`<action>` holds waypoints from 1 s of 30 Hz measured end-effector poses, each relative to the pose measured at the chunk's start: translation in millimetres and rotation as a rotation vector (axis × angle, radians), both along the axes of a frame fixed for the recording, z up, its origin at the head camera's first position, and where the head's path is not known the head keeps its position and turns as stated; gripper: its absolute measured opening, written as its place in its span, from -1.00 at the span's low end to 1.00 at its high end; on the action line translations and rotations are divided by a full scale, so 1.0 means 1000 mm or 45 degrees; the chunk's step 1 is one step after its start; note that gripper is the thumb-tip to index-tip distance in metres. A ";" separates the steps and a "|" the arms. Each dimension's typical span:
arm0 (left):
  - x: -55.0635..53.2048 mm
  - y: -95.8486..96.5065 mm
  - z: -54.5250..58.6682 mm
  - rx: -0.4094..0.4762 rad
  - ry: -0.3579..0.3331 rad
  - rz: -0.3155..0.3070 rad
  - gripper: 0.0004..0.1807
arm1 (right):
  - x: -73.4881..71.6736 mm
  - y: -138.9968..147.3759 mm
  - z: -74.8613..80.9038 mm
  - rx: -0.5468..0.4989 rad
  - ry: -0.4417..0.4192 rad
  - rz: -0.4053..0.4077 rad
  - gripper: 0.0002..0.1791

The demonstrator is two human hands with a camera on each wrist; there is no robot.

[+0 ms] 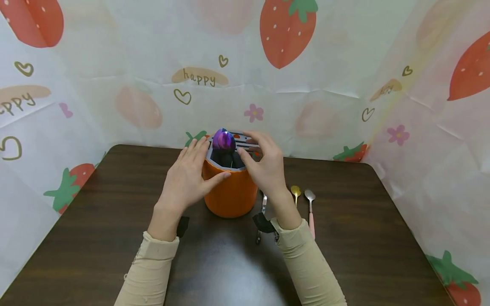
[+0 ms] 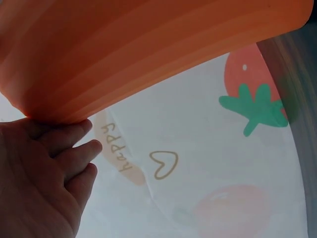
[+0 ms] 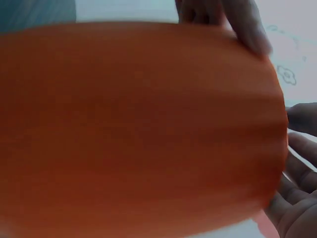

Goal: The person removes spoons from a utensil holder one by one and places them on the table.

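Observation:
An orange ribbed container stands upright on the table, with a grey-white rim. A shiny purple spoon sticks up from its dark opening. Behind the spoon, a dark-striped surface shows at the top. My left hand lies along the container's left side, fingers straight and thumb across the front. In the left wrist view the left hand's fingers touch the orange wall near the rim. Over the right of the opening, my right hand has its thumb and fingers spread apart, bent around the striped surface.
Right of the container lie a gold spoon, a silver spoon with a pink handle and a metal-handled utensil partly hidden by the right wrist. The dark wooden table meets a strawberry-print backdrop behind and at both sides.

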State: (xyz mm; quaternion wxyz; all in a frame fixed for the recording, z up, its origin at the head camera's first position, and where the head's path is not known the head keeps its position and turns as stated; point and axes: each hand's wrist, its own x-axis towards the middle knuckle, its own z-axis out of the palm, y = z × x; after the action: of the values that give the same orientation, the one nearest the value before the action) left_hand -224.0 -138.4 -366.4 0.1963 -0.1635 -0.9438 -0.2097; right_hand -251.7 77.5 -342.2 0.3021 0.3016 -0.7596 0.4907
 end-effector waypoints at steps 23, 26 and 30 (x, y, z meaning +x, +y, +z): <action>0.001 -0.004 -0.003 0.003 0.047 -0.002 0.13 | 0.005 -0.037 -0.002 0.168 -0.075 -0.217 -0.52; 0.000 -0.004 -0.001 0.002 0.056 -0.004 0.13 | 0.005 -0.038 -0.001 0.148 -0.079 -0.240 -0.53; -0.001 -0.002 -0.002 0.005 0.049 -0.006 0.14 | 0.004 -0.037 -0.003 0.118 -0.069 -0.250 -0.55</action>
State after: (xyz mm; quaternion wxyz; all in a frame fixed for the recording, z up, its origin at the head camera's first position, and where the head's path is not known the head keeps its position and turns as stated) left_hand -224.7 -140.1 -368.0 0.2142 -0.1694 -0.9390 -0.2089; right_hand -247.8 40.3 -345.5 0.3139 0.2261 -0.8153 0.4309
